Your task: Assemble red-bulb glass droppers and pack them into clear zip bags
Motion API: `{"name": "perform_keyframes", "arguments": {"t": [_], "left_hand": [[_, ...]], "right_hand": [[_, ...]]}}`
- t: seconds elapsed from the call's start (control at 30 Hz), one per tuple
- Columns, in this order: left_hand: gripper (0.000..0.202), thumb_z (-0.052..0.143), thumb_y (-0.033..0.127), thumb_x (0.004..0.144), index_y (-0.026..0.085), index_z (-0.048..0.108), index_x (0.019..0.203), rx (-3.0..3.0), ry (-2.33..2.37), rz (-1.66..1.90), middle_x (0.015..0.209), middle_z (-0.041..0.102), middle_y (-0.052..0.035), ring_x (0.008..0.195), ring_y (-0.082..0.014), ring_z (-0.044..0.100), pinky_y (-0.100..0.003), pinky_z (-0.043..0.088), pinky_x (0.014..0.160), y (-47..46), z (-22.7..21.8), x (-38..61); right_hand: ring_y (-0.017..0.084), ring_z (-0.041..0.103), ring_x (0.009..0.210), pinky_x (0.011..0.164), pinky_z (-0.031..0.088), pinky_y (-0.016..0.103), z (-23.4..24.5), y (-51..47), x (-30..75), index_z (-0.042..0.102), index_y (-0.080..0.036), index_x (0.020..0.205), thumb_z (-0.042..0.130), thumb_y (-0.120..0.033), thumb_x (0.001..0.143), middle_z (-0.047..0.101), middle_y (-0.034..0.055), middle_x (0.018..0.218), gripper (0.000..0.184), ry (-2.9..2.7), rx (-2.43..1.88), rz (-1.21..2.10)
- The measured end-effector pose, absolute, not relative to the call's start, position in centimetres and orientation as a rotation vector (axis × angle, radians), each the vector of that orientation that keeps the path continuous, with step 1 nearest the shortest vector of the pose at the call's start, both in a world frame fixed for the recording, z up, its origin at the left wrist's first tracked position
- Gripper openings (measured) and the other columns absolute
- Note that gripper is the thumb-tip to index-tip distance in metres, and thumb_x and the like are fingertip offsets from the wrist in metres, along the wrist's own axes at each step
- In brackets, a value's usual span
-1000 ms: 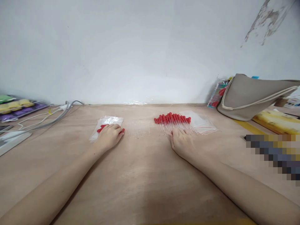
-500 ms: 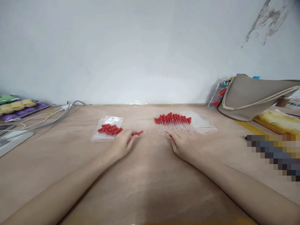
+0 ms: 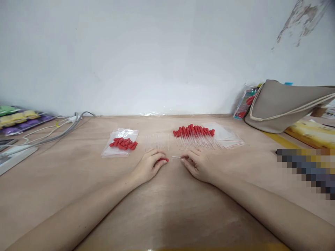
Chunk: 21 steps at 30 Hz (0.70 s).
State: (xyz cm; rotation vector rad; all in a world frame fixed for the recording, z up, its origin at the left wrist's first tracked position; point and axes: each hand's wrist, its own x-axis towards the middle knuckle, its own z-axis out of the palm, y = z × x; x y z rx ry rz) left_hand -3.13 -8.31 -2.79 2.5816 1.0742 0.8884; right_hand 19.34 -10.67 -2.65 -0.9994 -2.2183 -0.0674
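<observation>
My left hand (image 3: 152, 164) pinches a red rubber dropper bulb (image 3: 164, 159), its end poking out toward the right. Facing it, my right hand (image 3: 196, 164) is closed on a thin clear glass dropper tube (image 3: 177, 158) that points left. A small gap separates bulb and tube. Behind my left hand lies a row of loose clear tubes (image 3: 156, 141). Several droppers fitted with red bulbs (image 3: 193, 131) lie side by side behind my right hand. To the left, loose red bulbs (image 3: 123, 143) rest on clear plastic bags (image 3: 106, 150).
More flat plastic bags (image 3: 230, 137) lie beside the finished-looking droppers. A grey-beige bag (image 3: 280, 108) and a packaged item (image 3: 244, 104) stand at the right against the wall. Cables (image 3: 70, 127) and a tray of coloured pieces (image 3: 23, 120) occupy the left side of the wooden tabletop (image 3: 167, 212).
My left hand has moved right and toward me with the red bulb. My right hand has come slightly nearer, and the clear tube now shows between its fingers, turned toward the bulb.
</observation>
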Motion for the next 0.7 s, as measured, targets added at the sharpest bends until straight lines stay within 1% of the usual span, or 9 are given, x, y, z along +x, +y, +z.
{"name": "perform_keyframes", "arguments": {"t": [0.1,0.17,0.4,0.5,0.6,0.7], "left_hand": [[0.018,0.045,0.028,0.088,0.019,0.059,0.093,2.392,1.073,0.931,0.083,0.063,-0.002,0.076,-0.0143,0.057,-0.027,0.045,0.071,-9.1,-2.7,-2.7],[0.017,0.045,0.029,0.088,0.018,0.057,0.094,2.282,1.062,0.961,0.083,0.063,-0.0012,0.075,-0.0136,0.057,-0.025,0.045,0.068,-9.4,-2.8,-2.5],[0.018,0.047,0.029,0.086,0.017,0.057,0.095,2.136,0.976,0.964,0.081,0.062,-0.0015,0.073,-0.0132,0.058,-0.025,0.048,0.067,-9.4,-3.3,-2.5],[0.016,0.051,0.028,0.084,0.018,0.06,0.093,2.156,0.959,0.941,0.083,0.065,-0.0007,0.076,-0.013,0.06,-0.024,0.048,0.069,-9.6,-3.1,-2.5],[0.016,0.05,0.026,0.084,0.018,0.062,0.092,2.208,0.942,0.92,0.083,0.066,-0.0002,0.076,-0.0127,0.061,-0.023,0.047,0.07,-9.9,-2.9,-2.6],[0.016,0.05,0.025,0.085,0.018,0.063,0.091,2.254,0.924,0.897,0.083,0.067,-0.0003,0.075,-0.0123,0.061,-0.022,0.047,0.069,-10.1,-2.9,-2.7]], "right_hand": [[0.012,0.054,0.066,0.068,0.036,0.028,-2.5,-11.0,19.1,0.057,-0.017,0.085,0.047,-0.021,0.084,0.062,0.0019,0.074,0.011,-2.206,-0.962,-0.068],[0.011,0.053,0.064,0.069,0.035,0.028,-2.5,-11.0,19.0,0.057,-0.017,0.085,0.046,-0.022,0.084,0.062,0.0014,0.073,0.012,-2.202,-0.937,-0.052],[0.011,0.051,0.063,0.068,0.036,0.028,-3.1,-10.9,19.0,0.058,-0.017,0.087,0.044,-0.022,0.085,0.06,0.0015,0.072,0.014,-2.215,-0.873,0.029],[0.012,0.052,0.067,0.066,0.038,0.027,-3.5,-10.7,19.1,0.059,-0.017,0.091,0.045,-0.022,0.086,0.06,0.0028,0.076,0.016,-2.208,-0.806,0.111],[0.012,0.052,0.07,0.066,0.041,0.025,-3.9,-10.4,19.2,0.06,-0.018,0.095,0.044,-0.022,0.087,0.059,0.0035,0.077,0.019,-2.206,-0.756,0.197],[0.013,0.052,0.07,0.065,0.042,0.025,-4.0,-10.1,19.3,0.061,-0.018,0.096,0.044,-0.021,0.086,0.059,0.0036,0.077,0.02,-2.247,-0.733,0.2]]}}
